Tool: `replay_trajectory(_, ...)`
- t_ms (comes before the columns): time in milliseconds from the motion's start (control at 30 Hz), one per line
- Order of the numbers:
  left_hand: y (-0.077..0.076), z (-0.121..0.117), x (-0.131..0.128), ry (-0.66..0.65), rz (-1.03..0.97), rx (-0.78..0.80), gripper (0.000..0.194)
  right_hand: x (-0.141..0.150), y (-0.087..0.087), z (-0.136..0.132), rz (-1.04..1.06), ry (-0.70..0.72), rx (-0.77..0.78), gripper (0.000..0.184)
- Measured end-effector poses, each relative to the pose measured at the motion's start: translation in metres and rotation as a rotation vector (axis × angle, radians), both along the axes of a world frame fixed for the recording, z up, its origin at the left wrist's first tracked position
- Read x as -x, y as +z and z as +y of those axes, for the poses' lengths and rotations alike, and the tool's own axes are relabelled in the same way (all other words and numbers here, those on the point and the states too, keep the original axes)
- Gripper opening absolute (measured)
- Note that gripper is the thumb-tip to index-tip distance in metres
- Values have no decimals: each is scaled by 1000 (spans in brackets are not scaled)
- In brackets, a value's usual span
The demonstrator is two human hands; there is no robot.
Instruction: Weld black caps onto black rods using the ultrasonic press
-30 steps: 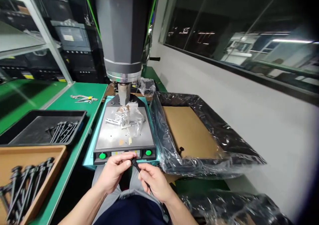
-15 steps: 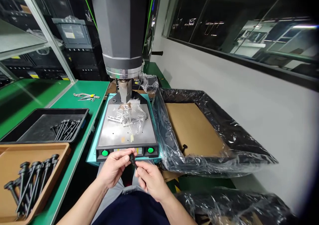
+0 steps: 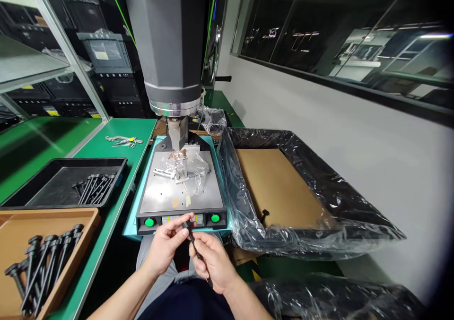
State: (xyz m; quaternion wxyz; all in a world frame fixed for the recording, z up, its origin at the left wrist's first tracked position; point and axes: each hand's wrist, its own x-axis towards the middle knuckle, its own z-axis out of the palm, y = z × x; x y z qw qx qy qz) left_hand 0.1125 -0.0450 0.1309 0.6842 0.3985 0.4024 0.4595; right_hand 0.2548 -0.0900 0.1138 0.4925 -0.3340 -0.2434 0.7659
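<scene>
In front of the press, both hands hold one long black bolt point(image 3: 193, 241), tilted with its head up and to the left. My left hand point(image 3: 166, 242) is closed, its thumb and fingers pinching the bolt at the head. Lower down, my right hand point(image 3: 212, 259) wraps round the ribbed shaft, whose tip pokes out below the fingers. Similar black bolts point(image 3: 53, 249) lie heaped in an orange-brown tray point(image 3: 14, 235) on the left. A single black bolt point(image 3: 264, 214) rests at the near edge of the cardboard in the plastic-lined box point(image 3: 312, 161) to the right.
The press head point(image 3: 173, 50) stands over a metal plate point(image 3: 177, 194) carrying a plastic-wrapped fixture point(image 3: 182, 165). Two green buttons, the right one point(image 3: 214, 218) included, face me. A black tray point(image 3: 49, 180) holds more black parts. Pliers and hex keys point(image 3: 124, 141) lie behind it.
The bolt is turned steeper and shows more of its shaft between and below my hands. My right hand has shifted slightly down along it. The view has tilted a little.
</scene>
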Motion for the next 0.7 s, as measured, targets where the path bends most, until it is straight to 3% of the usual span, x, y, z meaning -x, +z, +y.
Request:
replay_trajectory(167, 0, 10, -2, -85, 143, -107, 31, 4, -7, 18, -25, -89, -10, 42)
replay_trajectory(333, -11, 21, -1, -174, 207, -199, 30, 0, -20, 38, -128, -82, 45, 48)
replay_trajectory(400, -16, 33, 2, -104, 192, -133, 34, -4, -24, 49, -158, -108, 40, 50)
replay_trajectory(533, -17, 75, 14, 188, -2, 132, 34, -2, -29, 71, -176, -155, 27, 52)
replay_trajectory(600, -11, 99, 21, 246, -127, 236, 31, 9, -31, 83, -166, -90, 40, 53)
replay_trajectory(700, -1, 130, 27, 234, -309, 364, 32, 35, -34, 103, -148, 70, 66, 54)
